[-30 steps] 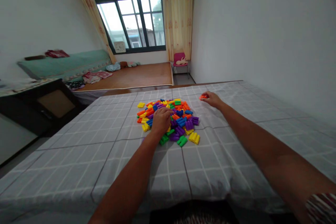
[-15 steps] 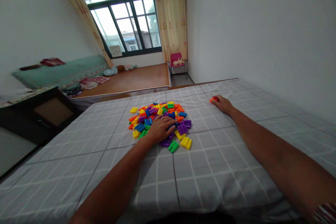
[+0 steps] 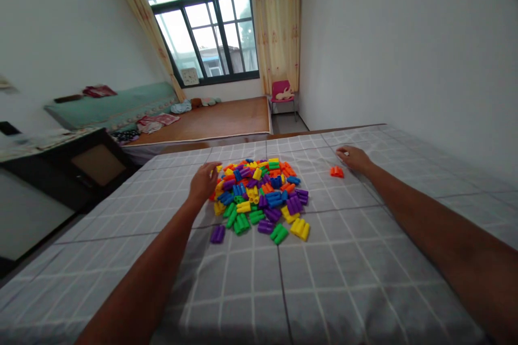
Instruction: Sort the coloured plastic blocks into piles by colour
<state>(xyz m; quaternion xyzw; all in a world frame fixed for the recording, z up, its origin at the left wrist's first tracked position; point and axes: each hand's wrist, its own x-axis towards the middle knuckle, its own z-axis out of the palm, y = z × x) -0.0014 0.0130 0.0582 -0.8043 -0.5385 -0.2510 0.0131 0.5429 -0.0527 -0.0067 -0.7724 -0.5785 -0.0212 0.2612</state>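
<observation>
- Here, the left hand (image 3: 203, 183) curls over the left edge of the block pile (image 3: 259, 191); whether it pinches anything, I cannot tell
- Nearer the camera than that hand, 1 purple block (image 3: 217, 234)
- The right hand (image 3: 355, 160) has bent fingers, grip unclear
- Just beside it, nearer the camera, 1 orange block (image 3: 336, 172)

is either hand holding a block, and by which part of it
The right hand shows nothing held; an orange block lies beside it. The left hand is at a yellow block; whether it grips cannot be told.
</observation>
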